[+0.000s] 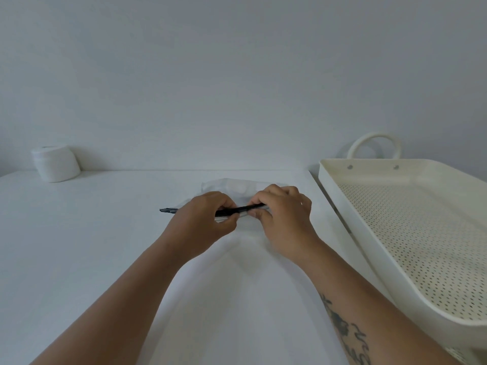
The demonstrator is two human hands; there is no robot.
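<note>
A: What lies past the hands?
B: A soft tissue [237, 186], flat on the table [79, 233].
A: And the tool [232, 211]?
B: The left hand [203, 219] and right hand [284, 217] both curl fingers round it, tip poking out beyond the left. It looks light, stiff and smooth, so grip it mid-shaft.

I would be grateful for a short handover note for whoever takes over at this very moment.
Left grip: curled round the dark slim tool near its middle; the pointed tip sticks out leftward.
Right grip: pinches the tool's other end.
Things: the tool is low over the white table, in front of a crumpled white sheet; a perforated tray stands to the right.
Done: tool in both hands.
Left: probably working the tool with the sheet, perhaps then setting it in the tray.
</note>
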